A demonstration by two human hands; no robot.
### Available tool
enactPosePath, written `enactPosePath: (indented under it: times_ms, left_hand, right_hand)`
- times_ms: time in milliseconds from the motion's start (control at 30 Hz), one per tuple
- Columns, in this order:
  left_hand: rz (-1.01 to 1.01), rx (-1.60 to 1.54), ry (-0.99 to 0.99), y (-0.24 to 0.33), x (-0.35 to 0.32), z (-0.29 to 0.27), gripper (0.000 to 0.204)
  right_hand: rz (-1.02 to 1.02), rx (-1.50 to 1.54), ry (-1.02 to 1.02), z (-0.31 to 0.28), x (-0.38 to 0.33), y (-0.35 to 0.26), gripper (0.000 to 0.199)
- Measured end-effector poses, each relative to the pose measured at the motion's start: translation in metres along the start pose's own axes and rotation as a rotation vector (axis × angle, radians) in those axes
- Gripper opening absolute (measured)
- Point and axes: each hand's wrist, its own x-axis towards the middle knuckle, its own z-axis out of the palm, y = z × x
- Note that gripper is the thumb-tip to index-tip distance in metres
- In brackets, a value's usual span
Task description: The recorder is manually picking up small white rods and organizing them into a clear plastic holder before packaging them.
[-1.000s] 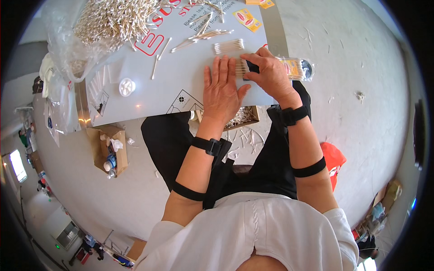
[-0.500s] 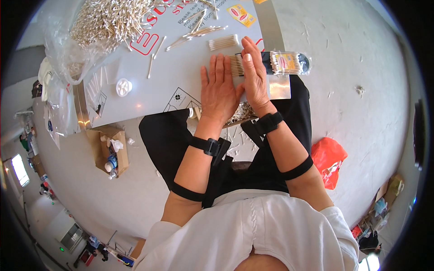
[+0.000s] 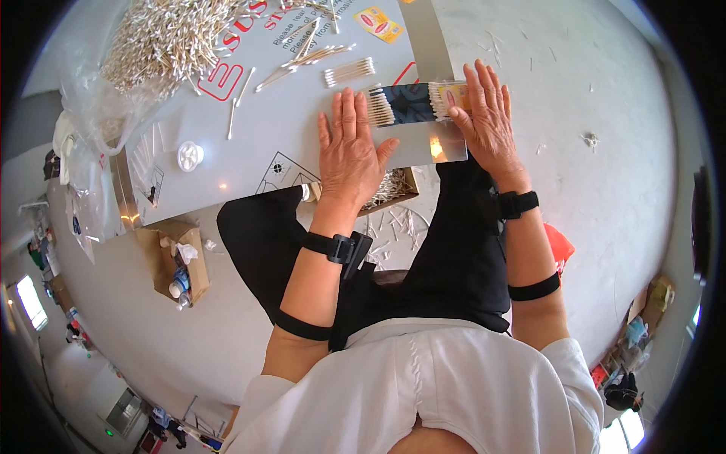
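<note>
A pack of cotton swabs [image 3: 412, 102] in a dark sleeve lies on the grey table [image 3: 257, 136], white swab tips sticking out at both ends. My left hand [image 3: 349, 151] rests flat on the table, its fingertips against the pack's left end. My right hand [image 3: 488, 121] lies flat at the table's right edge, its thumb side against the pack's right end with the yellow label. Neither hand grips anything.
A big heap of loose cotton swabs [image 3: 166, 38] fills the far left of the table. A small swab bundle [image 3: 348, 72], scattered swabs, a white round lid [image 3: 189, 155] and a yellow card [image 3: 378, 23] lie nearby. A cardboard box [image 3: 178, 261] stands on the floor.
My right hand has let go of the pack and slid to its right end. The pack now lies flat between both hands, and my left hand has shifted slightly left.
</note>
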Motion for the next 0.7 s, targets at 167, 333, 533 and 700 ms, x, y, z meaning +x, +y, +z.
enactPosePath:
  times_ms: [167, 333, 533, 700]
  left_hand:
    - [0.030, -0.003, -0.004, 0.016, 0.005, 0.005, 0.083]
    - [0.042, -0.011, -0.005, 0.031, 0.011, 0.012, 0.084]
    - [0.060, -0.062, 0.018, 0.050, 0.019, 0.019, 0.085]
    - [0.049, -0.085, 0.015, 0.063, 0.024, 0.023, 0.085]
  right_hand:
    - [0.006, 0.045, -0.164, 0.001, -0.006, 0.012, 0.072]
    - [0.029, 0.149, -0.167, 0.004, -0.008, 0.015, 0.070]
    - [0.039, 0.230, -0.185, 0.007, -0.009, 0.019, 0.069]
    - [0.045, 0.257, -0.189, 0.007, -0.010, 0.021, 0.070]
